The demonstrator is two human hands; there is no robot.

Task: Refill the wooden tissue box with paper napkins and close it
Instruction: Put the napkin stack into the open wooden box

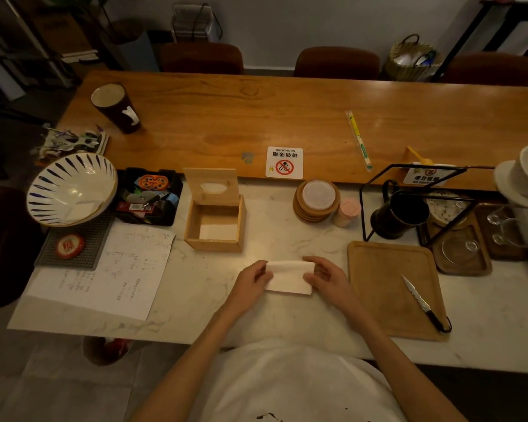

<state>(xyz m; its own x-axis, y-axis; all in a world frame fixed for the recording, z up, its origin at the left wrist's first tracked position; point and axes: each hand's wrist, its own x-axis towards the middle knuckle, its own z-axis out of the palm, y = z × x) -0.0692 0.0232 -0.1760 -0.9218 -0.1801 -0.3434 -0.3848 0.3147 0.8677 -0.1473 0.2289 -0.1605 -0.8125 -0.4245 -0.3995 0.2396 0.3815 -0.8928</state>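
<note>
The wooden tissue box (pixel 214 243) stands on the marble counter, its hinged lid (pixel 211 186) with an oval slot tipped up and back. A little white paper lies at the bottom inside. Nearer to me, a white stack of paper napkins (pixel 289 277) rests on the counter. My left hand (pixel 252 283) grips its left end and my right hand (pixel 328 278) grips its right end. The stack sits a short way in front and to the right of the box.
A wooden tray (pixel 390 287) with a knife (pixel 421 304) lies to the right. A printed sheet (pixel 113 269) lies left, with a striped bowl (pixel 70 188) and a black tray of small items (pixel 150 196) behind it. Coasters (pixel 316 202), a dark mug (pixel 398 214) and glassware stand right of the box.
</note>
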